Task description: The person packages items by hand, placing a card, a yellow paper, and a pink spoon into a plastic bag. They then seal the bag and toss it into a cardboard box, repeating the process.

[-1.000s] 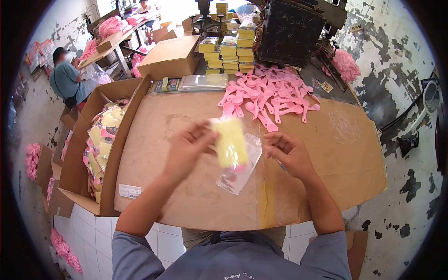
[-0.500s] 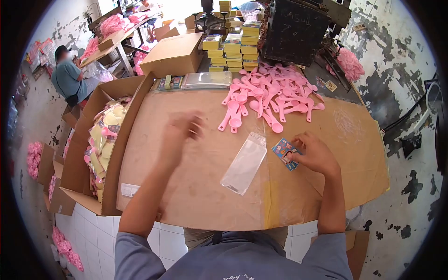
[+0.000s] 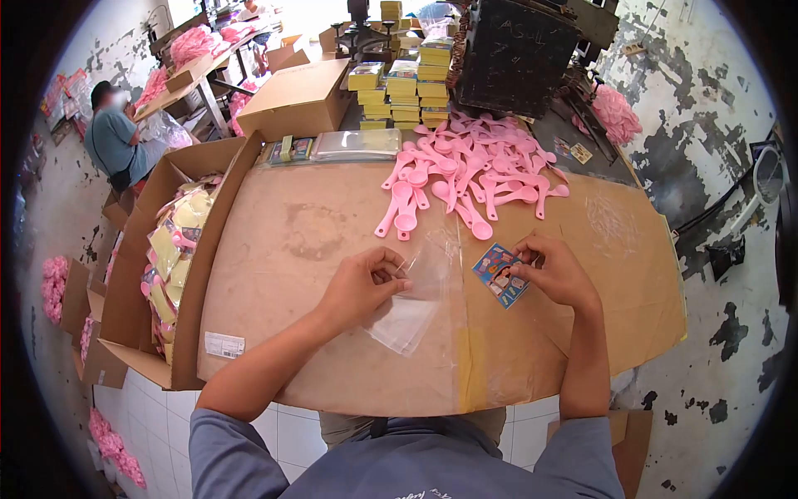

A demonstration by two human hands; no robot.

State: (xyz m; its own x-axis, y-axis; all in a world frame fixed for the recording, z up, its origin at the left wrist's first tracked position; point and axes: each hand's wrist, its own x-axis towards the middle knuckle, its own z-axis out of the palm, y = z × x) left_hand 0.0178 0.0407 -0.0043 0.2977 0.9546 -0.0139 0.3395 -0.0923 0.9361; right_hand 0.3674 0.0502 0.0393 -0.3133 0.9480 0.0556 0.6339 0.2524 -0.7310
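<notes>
- Left hand pinches 1 clear plastic bag, lying on the bench.
- Right hand pinches 1 printed card, just beside the bag.
- Pink spoons behind: too many to count.

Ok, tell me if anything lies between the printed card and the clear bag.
Nothing visible does. Only bare cardboard separates the printed card, in the right hand, from the clear bag, in the left hand.
</notes>
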